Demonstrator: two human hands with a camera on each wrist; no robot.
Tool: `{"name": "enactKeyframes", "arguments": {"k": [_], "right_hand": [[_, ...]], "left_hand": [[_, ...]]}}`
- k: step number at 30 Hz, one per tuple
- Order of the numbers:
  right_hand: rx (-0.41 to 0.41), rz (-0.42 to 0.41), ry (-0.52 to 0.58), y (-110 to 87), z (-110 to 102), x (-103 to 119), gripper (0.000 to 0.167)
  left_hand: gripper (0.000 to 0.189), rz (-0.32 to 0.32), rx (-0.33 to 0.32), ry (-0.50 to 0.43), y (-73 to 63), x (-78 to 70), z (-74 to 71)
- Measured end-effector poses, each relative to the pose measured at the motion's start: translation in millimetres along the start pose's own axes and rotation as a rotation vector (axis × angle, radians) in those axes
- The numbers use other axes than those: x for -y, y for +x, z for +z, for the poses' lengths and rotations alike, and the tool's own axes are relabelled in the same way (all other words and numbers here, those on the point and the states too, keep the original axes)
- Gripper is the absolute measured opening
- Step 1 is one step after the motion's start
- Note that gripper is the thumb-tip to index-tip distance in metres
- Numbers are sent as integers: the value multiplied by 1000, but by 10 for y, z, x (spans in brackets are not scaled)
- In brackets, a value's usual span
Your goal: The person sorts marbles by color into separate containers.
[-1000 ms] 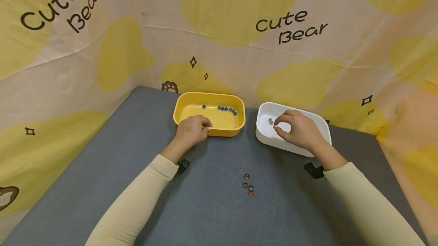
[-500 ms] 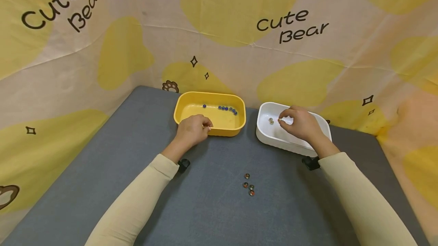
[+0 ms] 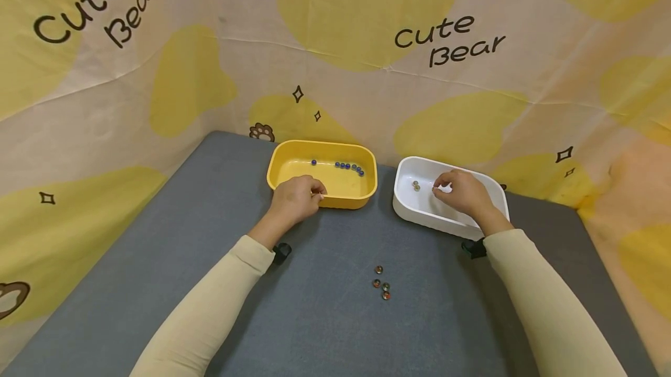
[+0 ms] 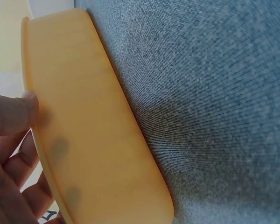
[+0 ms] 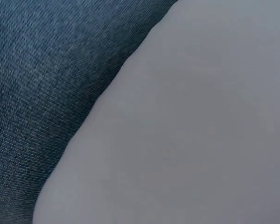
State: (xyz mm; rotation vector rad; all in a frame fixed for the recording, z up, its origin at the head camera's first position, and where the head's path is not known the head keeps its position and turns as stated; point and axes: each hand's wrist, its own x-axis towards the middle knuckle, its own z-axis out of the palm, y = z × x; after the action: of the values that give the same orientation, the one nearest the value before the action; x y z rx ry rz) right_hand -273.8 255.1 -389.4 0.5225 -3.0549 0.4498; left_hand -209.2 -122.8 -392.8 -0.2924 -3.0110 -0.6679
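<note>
My left hand (image 3: 296,197) holds the near rim of the yellow tub (image 3: 348,203), its thumb (image 4: 18,112) outside the wall and the other fingers on the inner side. Several blue marbles (image 3: 348,166) lie along the far side of that tub. Low inside the white tub (image 3: 419,218), my right hand (image 3: 463,193) keeps thumb and index finger pinched together on a small marble, mostly hidden by the fingertips. Two pale marbles (image 3: 416,187) rest on the tub's floor to the left of those fingertips. The right wrist view holds only the white tub's outer wall (image 5: 177,130) and the tabletop.
Several marbles with reddish colouring (image 3: 385,295) lie grouped on the grey tabletop (image 3: 325,319), nearer the body than the tubs. Behind the tubs hangs a yellow-patterned cloth (image 3: 341,33) with "Cute Bear" lettering, which also runs along the left and right sides.
My right hand has moved right and deeper into the white tub, fingertips still pinched. The left hand stays at the yellow tub's rim, and the loose marbles have not moved.
</note>
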Motion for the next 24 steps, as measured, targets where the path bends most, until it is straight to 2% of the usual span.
{"name": "enactKeyframes", "arguments": {"k": [10, 24], "right_hand": [[113, 60, -32, 102, 79, -73, 17], [132, 77, -54, 161, 171, -104, 16]], "left_hand": [[11, 3, 5, -5, -3, -9, -8], [12, 3, -5, 2, -8, -2, -5]]}}
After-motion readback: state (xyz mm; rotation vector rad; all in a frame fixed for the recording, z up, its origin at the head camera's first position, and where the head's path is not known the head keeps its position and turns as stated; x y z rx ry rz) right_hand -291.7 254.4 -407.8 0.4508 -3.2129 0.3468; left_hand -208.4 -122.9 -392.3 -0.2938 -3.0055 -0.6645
